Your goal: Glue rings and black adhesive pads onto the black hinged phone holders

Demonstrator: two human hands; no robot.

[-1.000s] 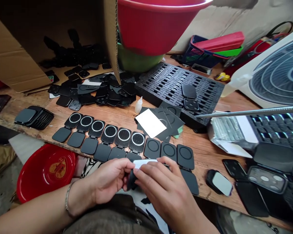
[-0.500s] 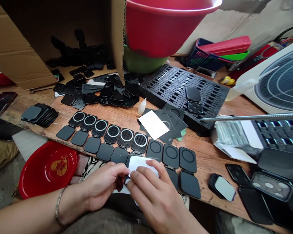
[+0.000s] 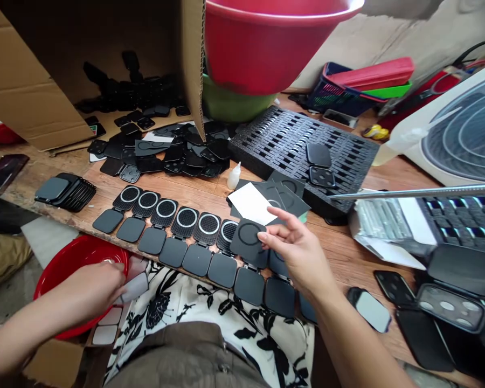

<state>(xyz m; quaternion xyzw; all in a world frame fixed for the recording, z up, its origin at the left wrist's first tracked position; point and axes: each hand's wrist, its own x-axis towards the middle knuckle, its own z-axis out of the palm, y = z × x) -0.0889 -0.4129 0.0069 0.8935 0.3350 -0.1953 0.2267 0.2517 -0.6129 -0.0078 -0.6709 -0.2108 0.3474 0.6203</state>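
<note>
My right hand (image 3: pixel 297 252) pinches a black square pad with a ring mark (image 3: pixel 248 238) and holds it tilted just above the row of hinged black pads (image 3: pixel 178 237) along the table's near edge. My left hand (image 3: pixel 95 288) is down at the left over the red bowl (image 3: pixel 64 264), fingers closed on a pale rectangular backing sheet (image 3: pixel 135 285). Two more pale sheets (image 3: pixel 105 326) lie below it.
A white card on black sheets (image 3: pixel 250 202) and a small glue bottle (image 3: pixel 234 175) lie mid-table. Behind are a black slotted tray (image 3: pixel 299 143), a loose pile of black parts (image 3: pixel 173 151), a cardboard box (image 3: pixel 32 81), red and green tubs (image 3: pixel 267 48), and a fan (image 3: pixel 464 129) at right.
Both hands were together at the table edge on one pad with a white sheet. Now the left hand has carried the sheet down-left to the red bowl, and the right holds the pad over the row.
</note>
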